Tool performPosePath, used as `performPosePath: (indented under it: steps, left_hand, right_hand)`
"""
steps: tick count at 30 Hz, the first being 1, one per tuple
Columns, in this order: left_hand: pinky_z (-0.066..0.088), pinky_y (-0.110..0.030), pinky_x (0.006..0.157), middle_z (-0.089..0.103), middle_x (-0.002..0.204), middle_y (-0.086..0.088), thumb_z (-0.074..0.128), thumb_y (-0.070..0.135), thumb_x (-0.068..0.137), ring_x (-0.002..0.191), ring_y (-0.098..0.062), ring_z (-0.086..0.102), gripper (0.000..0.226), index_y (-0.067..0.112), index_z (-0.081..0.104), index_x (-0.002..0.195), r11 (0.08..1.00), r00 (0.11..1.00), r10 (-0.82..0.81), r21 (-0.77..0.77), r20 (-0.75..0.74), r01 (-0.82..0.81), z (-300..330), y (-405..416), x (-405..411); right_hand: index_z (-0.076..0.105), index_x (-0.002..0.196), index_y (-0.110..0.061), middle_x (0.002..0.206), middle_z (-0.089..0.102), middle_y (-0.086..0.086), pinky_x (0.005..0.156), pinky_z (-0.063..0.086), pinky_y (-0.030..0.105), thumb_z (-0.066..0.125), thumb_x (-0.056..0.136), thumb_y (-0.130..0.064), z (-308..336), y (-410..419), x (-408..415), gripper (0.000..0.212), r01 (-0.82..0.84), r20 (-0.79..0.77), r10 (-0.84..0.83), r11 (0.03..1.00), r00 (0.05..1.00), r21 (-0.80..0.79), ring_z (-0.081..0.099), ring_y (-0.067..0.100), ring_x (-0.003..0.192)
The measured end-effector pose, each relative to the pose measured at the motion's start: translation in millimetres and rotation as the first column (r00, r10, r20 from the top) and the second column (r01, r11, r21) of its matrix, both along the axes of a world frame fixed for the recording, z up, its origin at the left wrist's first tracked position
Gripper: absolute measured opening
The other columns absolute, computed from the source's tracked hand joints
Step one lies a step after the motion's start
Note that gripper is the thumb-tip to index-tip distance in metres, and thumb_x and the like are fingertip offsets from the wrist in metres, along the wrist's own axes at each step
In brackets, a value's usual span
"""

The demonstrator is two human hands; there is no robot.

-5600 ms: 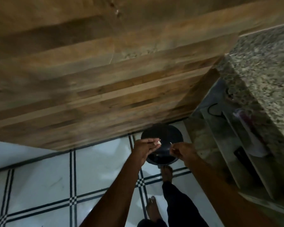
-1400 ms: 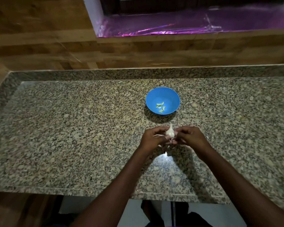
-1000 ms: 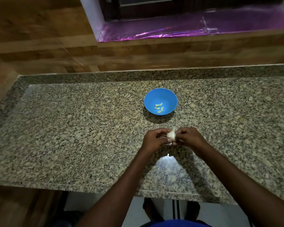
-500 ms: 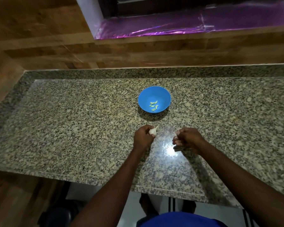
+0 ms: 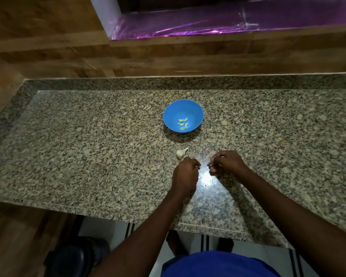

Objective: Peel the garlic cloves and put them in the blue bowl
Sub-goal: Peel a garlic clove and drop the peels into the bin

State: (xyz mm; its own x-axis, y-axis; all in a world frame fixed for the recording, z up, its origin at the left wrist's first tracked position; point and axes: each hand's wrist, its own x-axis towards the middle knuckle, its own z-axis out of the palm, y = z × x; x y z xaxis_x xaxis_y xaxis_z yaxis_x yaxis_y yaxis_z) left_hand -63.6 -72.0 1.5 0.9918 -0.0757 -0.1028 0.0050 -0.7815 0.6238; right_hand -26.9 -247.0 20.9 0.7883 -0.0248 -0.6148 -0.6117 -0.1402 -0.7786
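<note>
The blue bowl (image 5: 196, 108) stands mid-counter with several peeled garlic cloves (image 5: 182, 124) inside. A white garlic bulb (image 5: 181, 153) lies on the granite just in front of the bowl. My left hand (image 5: 185, 174) is directly behind the bulb, apart from it, with its fingers curled under and nothing seen in them. To the right, my right hand (image 5: 226, 162) pinches a small garlic clove (image 5: 210, 166) at its fingertips; the clove is mostly hidden by the fingers.
The granite counter (image 5: 88, 146) runs wide to both sides, with a raised granite lip at the back and wooden panelling behind. A purple foil-lined ledge (image 5: 208, 25) sits above. A dark round bin (image 5: 76, 260) stands on the floor below left.
My hands pulled apart, the right one taking a clove off the bulb. My left hand then set the bulb down on the counter and let go of it.
</note>
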Motion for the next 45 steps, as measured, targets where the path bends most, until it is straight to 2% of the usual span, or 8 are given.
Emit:
performPosePath:
  steps: [7,12,17,22,26,34,39,45]
  left_hand:
    - [0.051,-0.033,0.078,0.067,0.102,-0.005,0.055,0.006,0.086,0.093,-0.025,0.063,0.023,0.015,0.072,0.1,1.0,1.0,-0.011,0.01,0.003,0.011,-6,8,3]
    - [0.051,-0.04,0.076,0.064,0.103,-0.009,0.055,0.006,0.086,0.096,-0.03,0.06,0.021,0.013,0.067,0.102,0.995,0.998,-0.047,0.09,0.037,0.044,-10,13,4]
    - [0.051,-0.044,0.075,0.058,0.11,-0.011,0.056,0.006,0.088,0.1,-0.034,0.056,0.026,0.013,0.063,0.112,0.981,0.994,-0.093,0.179,0.065,0.08,-18,14,5]
    - [0.051,-0.045,0.08,0.056,0.115,-0.011,0.057,0.008,0.089,0.106,-0.034,0.053,0.03,0.012,0.061,0.119,0.978,0.989,-0.134,0.169,0.061,0.122,-23,20,7]
    - [0.051,-0.045,0.079,0.055,0.116,-0.011,0.057,0.006,0.09,0.106,-0.033,0.053,0.032,0.011,0.061,0.121,0.98,0.988,-0.14,0.152,0.064,0.129,-25,21,8]
    - [0.048,-0.044,0.08,0.055,0.115,-0.011,0.057,0.0,0.083,0.107,-0.031,0.05,0.039,0.009,0.059,0.121,0.981,0.982,-0.167,0.113,0.086,0.157,-28,28,6]
    - [0.049,-0.045,0.08,0.055,0.109,-0.014,0.06,0.003,0.084,0.104,-0.035,0.051,0.031,0.006,0.061,0.114,0.973,0.968,-0.207,0.133,0.144,0.188,-28,32,2]
    - [0.041,-0.043,0.087,0.053,0.12,-0.008,0.068,0.029,0.084,0.109,-0.028,0.047,0.044,0.014,0.055,0.123,0.929,0.943,-0.276,0.304,0.184,0.212,-35,30,-10]
  right_hand:
    - [0.069,0.078,0.006,0.072,0.073,0.022,0.065,0.062,0.053,0.067,0.082,0.01,-3,8,0,0.006,-0.004,0.067,0.017,0.983,0.998,-0.185,0.072,0.038,0.065]
    - [0.075,0.069,-0.012,0.058,0.072,-0.001,0.052,0.056,0.023,0.074,0.077,-0.005,-10,12,6,0.01,-0.13,0.144,0.215,0.884,0.966,-0.449,0.071,0.013,0.055]
    - [0.075,0.066,-0.008,0.071,0.073,0.01,0.064,0.052,0.03,0.077,0.07,-0.016,-19,14,27,0.008,-0.286,0.016,0.377,0.73,0.926,-0.621,0.07,0.024,0.072]
    - [0.078,0.088,-0.004,0.083,0.069,0.009,0.073,0.051,0.029,0.073,0.078,-0.026,-9,23,44,0.024,-0.462,-0.179,0.487,0.557,0.855,-0.69,0.068,0.023,0.086]
    - [0.057,0.066,-0.008,0.068,0.053,0.005,0.063,0.043,0.027,0.069,0.075,-0.018,-6,39,38,0.018,-0.414,-0.133,0.51,0.491,0.85,-0.766,0.069,0.031,0.089]
    - [0.062,0.11,-0.008,0.114,0.066,0.011,0.084,0.052,0.036,0.058,0.092,-0.021,-12,58,32,0.022,-0.303,-0.074,0.667,0.235,0.742,-0.924,0.064,0.031,0.109]
    - [0.073,0.083,-0.011,0.09,0.072,0.013,0.072,0.052,0.033,0.067,0.084,-0.015,-15,32,30,0.007,-0.326,0.022,0.631,0.429,0.775,-0.843,0.069,0.032,0.091]
    - [0.076,0.068,-0.016,0.072,0.075,-0.001,0.054,0.034,0.005,0.08,0.073,-0.014,-23,7,22,0.006,-0.288,0.146,0.492,0.697,0.858,-0.657,0.056,0.001,0.061]
